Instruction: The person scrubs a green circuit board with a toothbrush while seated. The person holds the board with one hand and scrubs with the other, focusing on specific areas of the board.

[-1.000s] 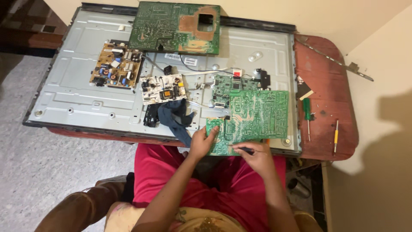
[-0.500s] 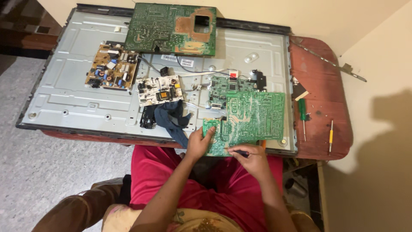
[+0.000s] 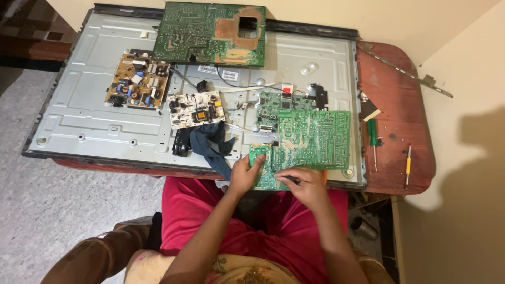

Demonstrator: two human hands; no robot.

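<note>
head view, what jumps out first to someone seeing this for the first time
A big grey metal panel covers most of the red-brown table, strewn with circuit boards, the largest green board at its far edge. At the near edge, the left hand steadies another green board while the right hand holds a dark tool to it. Two screwdrivers lie to the right.

Two small white rectangular labels [image 3: 220, 72] lie on the grey metal back panel [image 3: 94, 113] of a flat screen
</note>
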